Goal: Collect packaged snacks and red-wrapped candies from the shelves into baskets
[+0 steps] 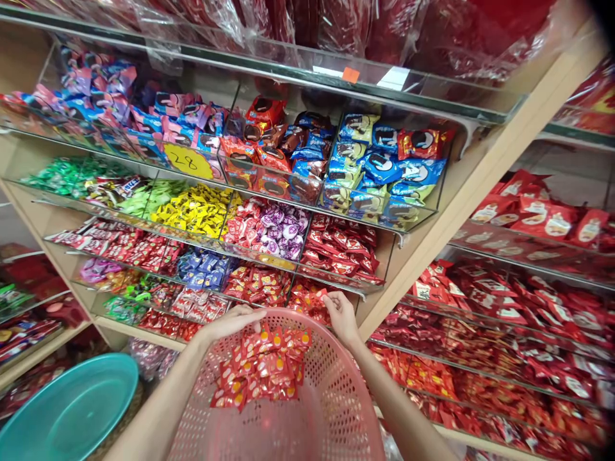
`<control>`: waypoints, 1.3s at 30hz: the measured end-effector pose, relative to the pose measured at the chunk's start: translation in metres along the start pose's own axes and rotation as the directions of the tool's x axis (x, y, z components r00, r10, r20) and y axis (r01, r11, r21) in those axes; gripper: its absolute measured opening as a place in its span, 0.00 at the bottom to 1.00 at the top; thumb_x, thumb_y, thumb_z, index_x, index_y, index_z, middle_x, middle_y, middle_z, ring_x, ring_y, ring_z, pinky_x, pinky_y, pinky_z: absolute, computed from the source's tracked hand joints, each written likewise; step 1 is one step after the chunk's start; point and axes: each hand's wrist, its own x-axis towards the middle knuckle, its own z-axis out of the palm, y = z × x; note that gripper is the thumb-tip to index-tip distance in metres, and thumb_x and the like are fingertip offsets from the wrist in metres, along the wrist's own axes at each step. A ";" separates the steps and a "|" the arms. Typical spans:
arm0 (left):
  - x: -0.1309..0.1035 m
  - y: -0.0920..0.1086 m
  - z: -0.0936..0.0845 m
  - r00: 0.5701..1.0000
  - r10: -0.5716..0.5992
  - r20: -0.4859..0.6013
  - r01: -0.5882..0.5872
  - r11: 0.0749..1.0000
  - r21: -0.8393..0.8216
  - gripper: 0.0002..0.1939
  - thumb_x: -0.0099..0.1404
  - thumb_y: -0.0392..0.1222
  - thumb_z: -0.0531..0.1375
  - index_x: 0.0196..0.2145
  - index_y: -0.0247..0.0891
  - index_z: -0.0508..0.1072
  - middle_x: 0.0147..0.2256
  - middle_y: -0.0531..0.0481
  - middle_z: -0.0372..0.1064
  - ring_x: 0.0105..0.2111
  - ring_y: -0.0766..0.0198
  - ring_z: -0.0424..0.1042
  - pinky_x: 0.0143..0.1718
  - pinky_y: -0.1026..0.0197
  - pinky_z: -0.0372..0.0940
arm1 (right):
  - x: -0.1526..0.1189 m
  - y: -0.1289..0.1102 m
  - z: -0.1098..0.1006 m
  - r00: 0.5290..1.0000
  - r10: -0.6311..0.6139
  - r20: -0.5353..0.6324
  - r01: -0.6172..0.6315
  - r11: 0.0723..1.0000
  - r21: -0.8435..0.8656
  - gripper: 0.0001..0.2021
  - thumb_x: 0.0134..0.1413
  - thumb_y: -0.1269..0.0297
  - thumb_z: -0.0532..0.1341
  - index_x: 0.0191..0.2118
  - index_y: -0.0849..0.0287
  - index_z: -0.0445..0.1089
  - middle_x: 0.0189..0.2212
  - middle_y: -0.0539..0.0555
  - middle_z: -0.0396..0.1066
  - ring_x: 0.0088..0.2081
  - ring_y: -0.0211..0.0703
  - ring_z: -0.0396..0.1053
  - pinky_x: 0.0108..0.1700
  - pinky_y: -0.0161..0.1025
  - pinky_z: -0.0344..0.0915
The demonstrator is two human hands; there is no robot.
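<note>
My left hand [234, 321] is closed over the far rim of a pink perforated plastic basket [343, 390], which tilts toward me. Inside the basket lies a heap of red candy packets [264, 368] with orange fruit prints. Just beyond the right part of the rim, my right hand [342, 314] pinches a small red candy packet [319, 295] between thumb and fingers. That packet is at the front of a low shelf bin [302, 299] holding similar red candies. The basket's near side runs out of view.
A tiered candy shelf rises ahead, its clear bins full of wrapped sweets, with a yellow price tag [188, 161] marked 28. A wooden upright [473, 173] stands at right, with red-packet shelves beyond. A teal basin [72, 406] sits low at left.
</note>
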 end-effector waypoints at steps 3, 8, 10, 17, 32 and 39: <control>0.001 -0.003 -0.001 1.000 0.011 0.004 -0.012 1.000 0.021 0.26 0.60 0.60 0.50 0.23 0.36 0.76 0.33 0.50 0.74 0.37 0.59 0.70 0.49 0.60 0.54 | -0.015 -0.018 0.001 0.989 0.149 0.008 -0.148 0.976 0.159 0.15 0.44 0.51 0.62 0.30 0.59 0.64 0.21 0.47 0.63 0.23 0.35 0.58 0.27 0.34 0.55; 0.000 0.002 0.001 1.000 -0.002 0.019 0.002 1.000 0.017 0.28 0.60 0.62 0.49 0.24 0.36 0.76 0.32 0.48 0.74 0.37 0.58 0.69 0.47 0.60 0.56 | -0.046 -0.039 0.021 0.897 0.373 0.239 -0.435 0.842 0.320 0.16 0.41 0.52 0.64 0.29 0.59 0.65 0.15 0.43 0.59 0.17 0.31 0.53 0.21 0.31 0.47; -0.001 0.005 0.001 1.000 -0.013 0.012 0.013 1.000 0.017 0.28 0.60 0.62 0.49 0.24 0.36 0.76 0.31 0.48 0.74 0.37 0.58 0.69 0.47 0.60 0.57 | -0.060 -0.043 0.032 0.855 0.410 0.319 -0.509 0.782 0.359 0.15 0.41 0.53 0.65 0.29 0.59 0.66 0.16 0.43 0.60 0.18 0.30 0.54 0.21 0.30 0.48; -0.003 -0.010 0.002 1.000 -0.019 -0.016 0.019 1.000 -0.002 0.26 0.60 0.59 0.50 0.23 0.36 0.75 0.31 0.49 0.74 0.35 0.60 0.69 0.45 0.61 0.56 | -0.109 -0.040 0.061 0.680 0.484 0.551 -0.731 0.500 0.464 0.13 0.40 0.57 0.67 0.30 0.58 0.67 0.23 0.44 0.65 0.21 0.30 0.58 0.23 0.31 0.51; 0.007 -0.021 0.020 0.997 -0.070 -0.032 0.071 0.996 0.054 0.27 0.56 0.64 0.51 0.18 0.37 0.67 0.20 0.54 0.64 0.24 0.64 0.62 0.31 0.64 0.54 | -0.201 -0.004 0.092 0.260 0.643 0.720 -0.872 0.477 -0.111 0.22 0.25 0.50 0.70 0.26 0.61 0.69 0.21 0.45 0.66 0.21 0.30 0.60 0.29 0.33 0.55; 0.005 -0.014 0.024 0.997 -0.078 -0.005 0.078 0.996 0.052 0.26 0.57 0.63 0.51 0.18 0.37 0.65 0.20 0.54 0.62 0.23 0.65 0.60 0.29 0.64 0.53 | -0.213 -0.006 0.088 0.153 0.696 0.702 -0.779 0.522 -0.348 0.16 0.32 0.51 0.67 0.28 0.56 0.73 0.22 0.46 0.65 0.22 0.31 0.60 0.26 0.32 0.54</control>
